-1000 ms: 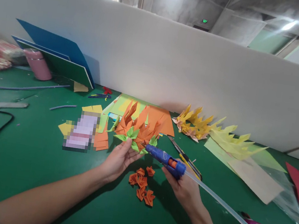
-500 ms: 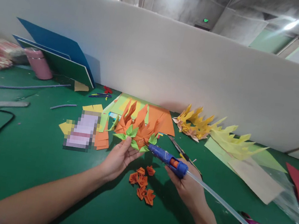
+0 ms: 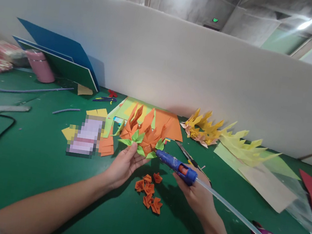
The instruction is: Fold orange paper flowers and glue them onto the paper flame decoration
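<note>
Between thumb and fingers, my left hand [image 3: 126, 165] grips an orange paper crown [image 3: 145, 131] of folded points, with green paper leaves [image 3: 137, 137] along its lower edge. My right hand [image 3: 196, 190] is wrapped round a blue hot glue gun [image 3: 171, 161], whose long clear glue stick [image 3: 232, 211] trails out to the lower right. The gun's nozzle is at the crown's lower right, close to a green leaf; I cannot tell whether it touches. Below the crown, several small folded orange paper flowers [image 3: 148, 189] lie on the green table [image 3: 101, 217].
Yellow paper crowns [image 3: 202, 127] stand by the white partition [image 3: 164, 60] at the right. A utility knife [image 3: 187, 155] lies behind the glue gun. Coloured paper sheets [image 3: 172, 125] are at the back. Left are a phone-like blurred object [image 3: 86, 136], a pink bottle [image 3: 40, 66] and blue boards [image 3: 56, 43].
The glue gun and my right hand have shifted very slightly to the right. My left hand and the crown are almost still.
</note>
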`<action>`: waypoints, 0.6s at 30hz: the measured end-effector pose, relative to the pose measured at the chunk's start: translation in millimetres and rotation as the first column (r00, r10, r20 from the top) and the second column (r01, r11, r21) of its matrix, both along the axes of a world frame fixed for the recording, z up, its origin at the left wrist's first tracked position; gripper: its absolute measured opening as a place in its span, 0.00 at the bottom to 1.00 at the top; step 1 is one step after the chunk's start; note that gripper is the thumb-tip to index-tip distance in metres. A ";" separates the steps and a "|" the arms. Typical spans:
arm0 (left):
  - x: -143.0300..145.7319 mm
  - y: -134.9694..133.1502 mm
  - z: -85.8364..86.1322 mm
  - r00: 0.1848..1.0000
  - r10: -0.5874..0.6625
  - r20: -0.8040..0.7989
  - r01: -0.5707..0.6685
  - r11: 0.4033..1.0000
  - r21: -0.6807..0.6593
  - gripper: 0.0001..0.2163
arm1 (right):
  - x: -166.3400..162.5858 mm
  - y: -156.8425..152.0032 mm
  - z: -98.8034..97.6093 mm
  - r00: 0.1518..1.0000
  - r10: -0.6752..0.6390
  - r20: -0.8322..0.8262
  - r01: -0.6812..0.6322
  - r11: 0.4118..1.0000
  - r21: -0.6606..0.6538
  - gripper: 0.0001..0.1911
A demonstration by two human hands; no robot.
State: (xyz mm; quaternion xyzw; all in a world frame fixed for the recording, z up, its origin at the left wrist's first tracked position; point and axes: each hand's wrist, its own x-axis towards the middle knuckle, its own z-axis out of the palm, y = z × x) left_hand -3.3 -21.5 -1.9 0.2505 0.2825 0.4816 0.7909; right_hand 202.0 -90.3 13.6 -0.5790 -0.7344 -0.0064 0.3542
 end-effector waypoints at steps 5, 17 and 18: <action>-0.8 2.8 1.0 1.000 0.022 0.010 -0.022 1.000 -0.014 0.13 | 3.4 -1.3 -5.8 0.993 -0.028 -0.115 0.022 0.998 -0.053 0.11; 0.9 0.9 8.4 0.999 0.042 -0.009 -0.042 0.999 -0.007 0.12 | 16.9 13.2 -13.5 0.758 -0.333 -0.560 0.226 0.941 -0.253 0.20; 0.9 0.7 8.4 0.999 0.049 -0.010 -0.049 0.999 -0.005 0.12 | 19.8 15.1 -12.7 0.763 -0.384 -0.520 0.287 0.922 -0.258 0.21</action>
